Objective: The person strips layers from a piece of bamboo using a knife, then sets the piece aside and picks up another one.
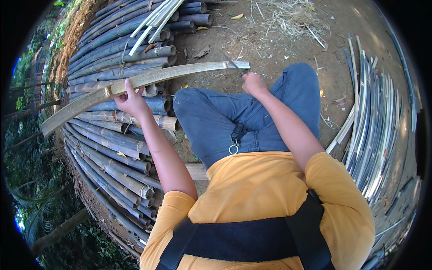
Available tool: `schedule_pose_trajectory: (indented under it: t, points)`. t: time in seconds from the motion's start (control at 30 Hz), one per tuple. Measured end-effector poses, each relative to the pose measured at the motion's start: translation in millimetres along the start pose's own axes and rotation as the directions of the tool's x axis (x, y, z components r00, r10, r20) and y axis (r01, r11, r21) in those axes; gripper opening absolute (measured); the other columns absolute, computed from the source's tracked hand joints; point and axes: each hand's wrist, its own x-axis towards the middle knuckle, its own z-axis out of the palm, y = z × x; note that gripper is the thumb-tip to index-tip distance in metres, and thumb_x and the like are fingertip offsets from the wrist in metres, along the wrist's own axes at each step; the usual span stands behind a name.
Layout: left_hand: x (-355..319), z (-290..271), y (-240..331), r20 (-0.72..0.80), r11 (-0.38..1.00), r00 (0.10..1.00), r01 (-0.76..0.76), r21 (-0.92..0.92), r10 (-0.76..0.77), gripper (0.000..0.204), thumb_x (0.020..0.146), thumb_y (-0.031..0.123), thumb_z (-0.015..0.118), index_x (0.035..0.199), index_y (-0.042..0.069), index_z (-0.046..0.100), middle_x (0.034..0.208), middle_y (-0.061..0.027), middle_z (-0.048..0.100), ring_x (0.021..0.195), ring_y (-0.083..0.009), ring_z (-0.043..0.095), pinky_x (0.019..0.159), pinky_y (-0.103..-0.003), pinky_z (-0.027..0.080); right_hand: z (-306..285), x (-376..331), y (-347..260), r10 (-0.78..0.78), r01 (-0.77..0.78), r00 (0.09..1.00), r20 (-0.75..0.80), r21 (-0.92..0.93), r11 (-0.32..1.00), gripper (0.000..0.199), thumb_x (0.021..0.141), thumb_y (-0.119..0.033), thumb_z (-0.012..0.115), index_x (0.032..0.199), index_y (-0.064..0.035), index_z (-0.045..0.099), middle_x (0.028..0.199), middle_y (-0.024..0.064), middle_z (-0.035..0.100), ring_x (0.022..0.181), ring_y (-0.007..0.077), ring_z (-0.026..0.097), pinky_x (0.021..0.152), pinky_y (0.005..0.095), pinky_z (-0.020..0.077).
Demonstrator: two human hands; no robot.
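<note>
A long split bamboo strip (180, 72) runs from the left across to a point above my knees, its pale inner face up. My left hand (132, 100) grips it near a node, thumb on top and fingers underneath. In my right hand (254, 84) is a knife (232, 62), held by its handle, with the thin dark blade pointing up and left. The blade lies across the strip close to its right end. My right fist is wrapped round the handle, just below that end.
Stacked bamboo poles (130, 85) fill the left side, with several pale split strips (157, 20) resting on top. A large bundle of thin strips (373, 130) lies on the ground at my right. Shavings (292, 18) are heaped on the dirt ahead.
</note>
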Motion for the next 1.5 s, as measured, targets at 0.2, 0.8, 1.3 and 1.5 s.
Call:
schedule_pose_trajectory:
  t: [0.2, 0.8, 1.3, 1.5]
  points:
    - [-5, -12, -6, -0.005, 0.999, 1.0, 0.006, -0.035, -0.006, 0.034, 0.095, 0.011, 0.066, 0.124, 0.0, 0.052, 0.109, -0.011, 0.063, 0.094, -0.0179, 0.064, 0.069, -0.038, 0.065, -26, -32, -49, -0.101, 0.106, 0.991, 0.082, -0.053, 0.993, 0.03, 0.098, -0.029, 0.056, 0.114, -0.0066, 0.068, 0.116, 0.0205, 0.068, 0.113, 0.0372, 0.064, 0.095, 0.0481, 0.0512]
    - [2, 4, 4, -0.013, 0.997, 0.999, -0.049, 0.052, 0.05, 0.032, 0.096, 0.011, 0.064, 0.12, -0.003, 0.051, 0.111, -0.0138, 0.062, 0.096, -0.0204, 0.065, 0.066, -0.036, 0.065, 0, -4, -14, -0.046, 0.04, 0.996, 0.076, 0.081, 0.996, 0.036, 0.099, -0.03, 0.054, 0.117, -0.0015, 0.066, 0.118, 0.0236, 0.066, 0.113, 0.0386, 0.063, 0.094, 0.0476, 0.0501]
    - [15, 2, 29, 0.068, 0.983, 0.985, -0.161, 0.086, 0.156, 0.047, 0.096, 0.014, 0.064, 0.134, -0.001, 0.04, 0.121, -0.0168, 0.057, 0.106, -0.0221, 0.062, 0.071, -0.036, 0.065, 5, -5, -22, -0.225, 0.218, 0.971, 0.082, 0.091, 0.972, 0.029, 0.096, -0.027, 0.057, 0.113, -0.005, 0.065, 0.112, 0.0216, 0.068, 0.109, 0.0403, 0.064, 0.09, 0.0489, 0.0508]
    - [14, -22, 24, -0.025, 0.977, 0.996, -0.076, 0.199, 0.083, 0.043, 0.098, 0.013, 0.062, 0.132, 0.001, 0.039, 0.124, -0.0163, 0.055, 0.107, -0.0231, 0.062, 0.071, -0.038, 0.065, 34, 35, 13, -0.063, 0.047, 0.992, 0.113, 0.14, 0.989, 0.03, 0.097, -0.028, 0.055, 0.117, -0.0076, 0.065, 0.116, 0.0205, 0.068, 0.113, 0.0384, 0.063, 0.093, 0.0487, 0.0507]
